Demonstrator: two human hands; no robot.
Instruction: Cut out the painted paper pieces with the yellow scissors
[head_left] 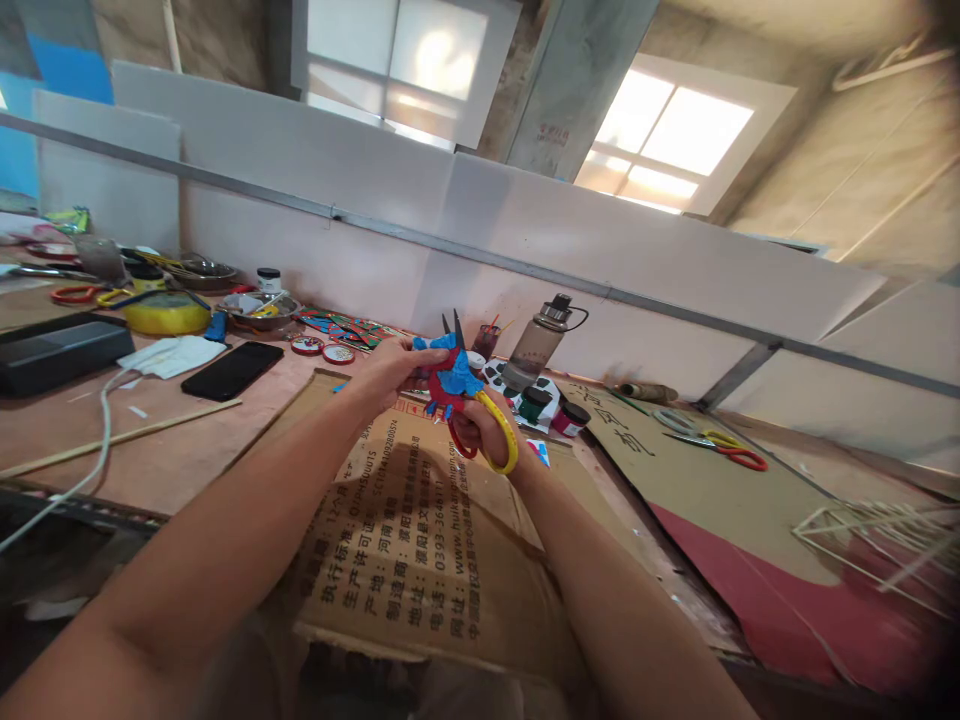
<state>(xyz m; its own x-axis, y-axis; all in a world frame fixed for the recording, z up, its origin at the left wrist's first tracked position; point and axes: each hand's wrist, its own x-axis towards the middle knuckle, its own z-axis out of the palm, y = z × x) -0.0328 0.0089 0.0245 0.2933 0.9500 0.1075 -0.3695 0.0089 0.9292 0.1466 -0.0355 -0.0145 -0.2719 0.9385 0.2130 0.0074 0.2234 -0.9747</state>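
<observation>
In the middle of the view my left hand [405, 365] pinches a small blue-and-red piece [459, 378] with jagged edges; what it is made of I cannot make out. My right hand [489, 428] grips a pair of scissors [504, 425] by its yellow and red handles. The dark blades point up and away, slightly apart, right beside the piece. Whether they touch it cannot be told. Both hands are above a flattened cardboard sheet [390, 560] printed with black characters.
Behind the hands stand a grey water bottle [538, 345] and paint jars [571, 418]. A black phone [233, 370], a white cable [105, 430] and a wooden stick [142, 435] lie left. Another pair of scissors [724, 447] and a stick frame [862, 545] are right.
</observation>
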